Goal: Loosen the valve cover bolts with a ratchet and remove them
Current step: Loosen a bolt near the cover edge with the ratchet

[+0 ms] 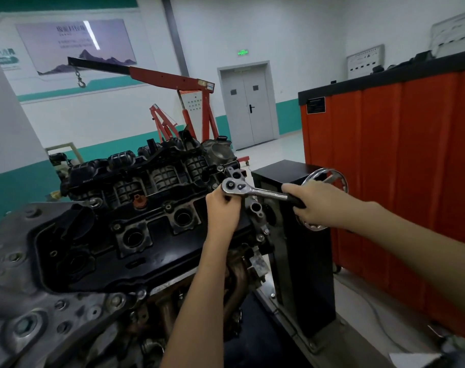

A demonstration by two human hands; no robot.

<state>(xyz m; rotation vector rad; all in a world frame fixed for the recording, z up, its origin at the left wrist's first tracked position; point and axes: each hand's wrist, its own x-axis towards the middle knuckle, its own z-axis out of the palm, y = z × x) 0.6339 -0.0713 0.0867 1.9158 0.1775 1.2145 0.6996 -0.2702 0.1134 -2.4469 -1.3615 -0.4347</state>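
Note:
A black valve cover [157, 243] tops the engine in the middle of the head view, with small bolts [168, 207] along its edges. A chrome ratchet [255, 191] sits over the cover's far right end. My left hand [223, 211] grips just under the ratchet head, hiding the socket and the bolt beneath it. My right hand [318, 205] holds the ratchet's black handle out to the right.
The engine hangs on a black stand [305, 261] with a chrome handwheel [332, 176] right behind my right hand. An orange cabinet [398, 168] fills the right side. A red engine crane [173, 83] stands behind the engine. A grey timing cover [27, 301] lies at the near left.

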